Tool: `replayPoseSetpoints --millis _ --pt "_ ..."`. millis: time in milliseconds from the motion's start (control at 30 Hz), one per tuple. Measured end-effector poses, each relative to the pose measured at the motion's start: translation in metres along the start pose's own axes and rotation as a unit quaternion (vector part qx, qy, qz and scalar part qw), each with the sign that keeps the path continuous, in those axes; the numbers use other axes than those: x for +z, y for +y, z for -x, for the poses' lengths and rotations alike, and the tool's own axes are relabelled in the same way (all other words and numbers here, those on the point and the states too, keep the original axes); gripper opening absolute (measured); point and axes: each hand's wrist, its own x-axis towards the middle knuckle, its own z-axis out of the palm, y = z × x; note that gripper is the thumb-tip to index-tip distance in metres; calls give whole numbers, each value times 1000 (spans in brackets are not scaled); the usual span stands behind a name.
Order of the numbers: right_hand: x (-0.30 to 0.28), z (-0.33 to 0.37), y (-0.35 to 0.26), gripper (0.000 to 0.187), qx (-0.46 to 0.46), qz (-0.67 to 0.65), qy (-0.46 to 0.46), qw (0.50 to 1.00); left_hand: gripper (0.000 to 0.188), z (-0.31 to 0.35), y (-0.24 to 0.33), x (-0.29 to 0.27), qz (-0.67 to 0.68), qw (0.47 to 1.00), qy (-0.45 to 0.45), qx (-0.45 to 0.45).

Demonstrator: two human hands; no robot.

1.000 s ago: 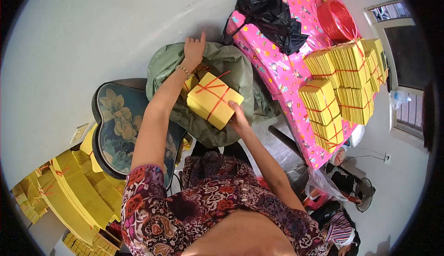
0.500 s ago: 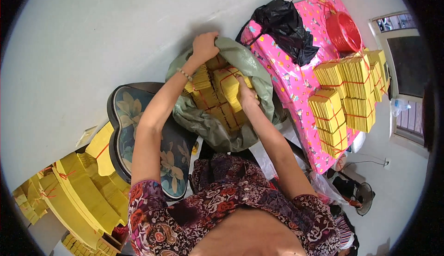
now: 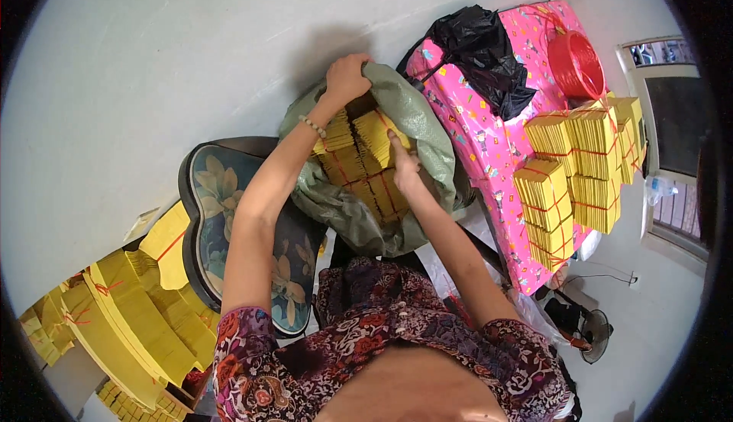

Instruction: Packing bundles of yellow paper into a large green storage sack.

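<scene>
A green woven sack (image 3: 424, 109) stands with its mouth spread wide, packed with bundles of yellow paper (image 3: 342, 164) tied with red string. At the far side, my left hand (image 3: 349, 80) is closed over the rim, a beaded bracelet at its wrist. My right hand (image 3: 406, 166) reaches inside and grips the right side of an upper yellow paper bundle (image 3: 376, 138), thumb along its edge. The fingers of that hand are partly hidden between the bundle and the sack wall.
Right of the sack, a pink patterned table (image 3: 477, 143) carries a black plastic bag (image 3: 489, 59), a red string coil (image 3: 576, 65) and stacked yellow bundles (image 3: 595, 159). A flowered chair (image 3: 286, 269) stands left, near more yellow paper (image 3: 145, 300). A wall rises behind.
The bundle under my right hand sits deeper and a little farther back among the others. My left hand keeps its hold on the rim. The view has shifted slightly.
</scene>
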Motion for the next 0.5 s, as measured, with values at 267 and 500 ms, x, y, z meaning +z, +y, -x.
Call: replayPoseSetpoints --millis 267,500 --pt "-3 -23 7 58 45 -130 -399 907 35 -3 -5 -4 30 1000 -4 -7" --pt "43 -51 31 52 76 -190 -291 935 38 -1 -11 -4 25 999 -21 18"
